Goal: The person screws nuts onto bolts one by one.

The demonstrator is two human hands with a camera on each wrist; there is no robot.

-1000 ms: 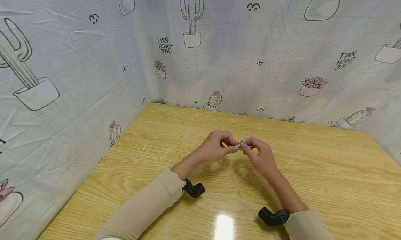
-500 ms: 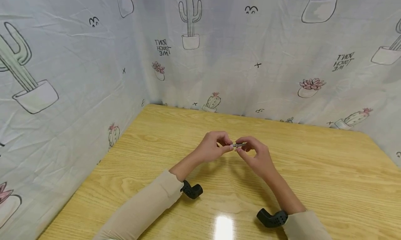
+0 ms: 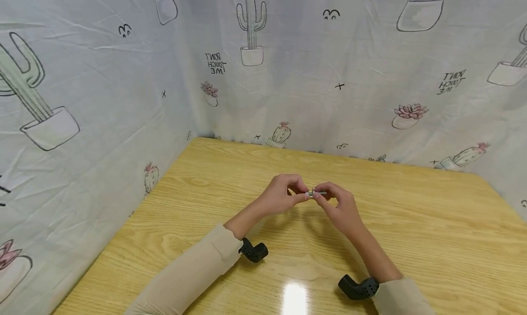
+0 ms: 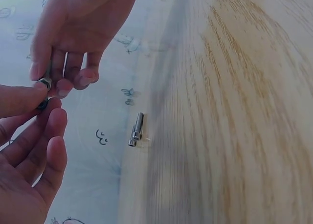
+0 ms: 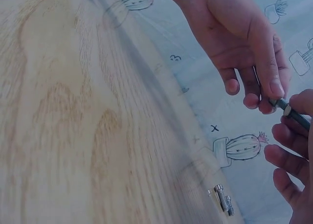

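A dark metal bolt [image 5: 298, 118] with a nut [image 5: 288, 110] on its shank is held level between both hands above the table. My left hand [image 3: 282, 195] pinches one end of it between thumb and fingertips. From the other side, my right hand [image 3: 341, 207] pinches at the nut with thumb and index finger, while its other fingers are loosely bent. The bolt's shank [image 3: 323, 193] shows past the right fingertips in the head view. Fingers cover much of the bolt and nut in the left wrist view.
Several shiny silver bolts [image 5: 223, 199] lie close together near the table's far side in the wrist views; the head view does not show them. The wooden table [image 3: 247, 168] meets a cactus-print cloth [image 3: 296, 77] at the back and left.
Half a second ago my right thumb and index finger stood apart around the nut; now they are closed on it again. My left hand keeps its hold, nearly still.
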